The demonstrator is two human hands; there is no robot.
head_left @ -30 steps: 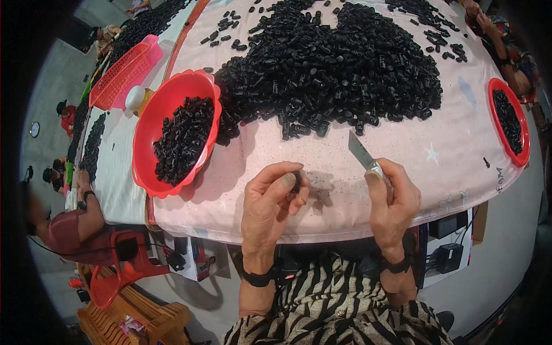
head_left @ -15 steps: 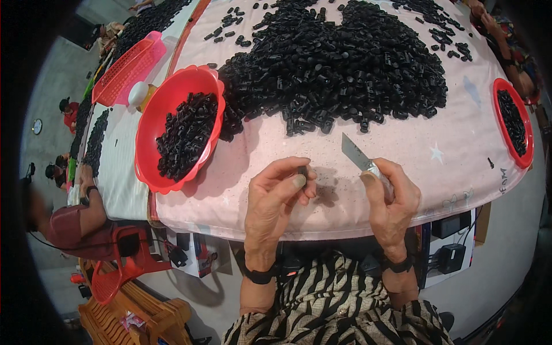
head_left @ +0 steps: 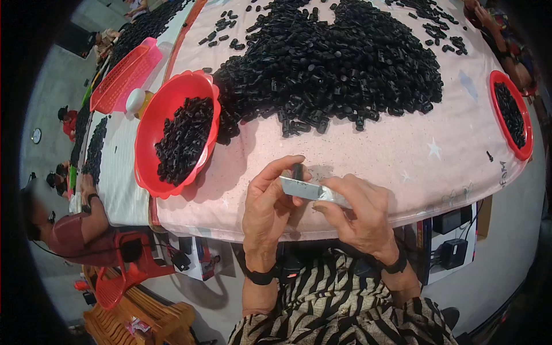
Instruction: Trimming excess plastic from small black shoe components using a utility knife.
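Note:
Between the thumb and fingers of my left hand (head_left: 265, 210) is a small black plastic piece (head_left: 297, 170), held upright above the near side of the table. My right hand (head_left: 363, 214) grips a knife (head_left: 302, 188) by its whitish wrapped handle. The flat blade points left and lies across the front of the black piece and my left fingertips; whether its edge touches the piece I cannot tell. Beyond my hands spreads a large heap of similar black plastic pieces (head_left: 339, 63). Tiny dark crumbs dot the cloth around my hands.
A red scalloped bowl (head_left: 150, 129) with black pieces stands at left, and a smaller red bowl (head_left: 525, 150) at far right. A pink basket (head_left: 123, 75) and a white-capped jar (head_left: 135, 100) are behind the left bowl. Another person (head_left: 75, 236) sits at left beside a red chair (head_left: 118, 282).
My right hand has swung left and lowered the knife from pointing up and away to lying across the black piece. My left hand stays nearly in place, still holding the piece.

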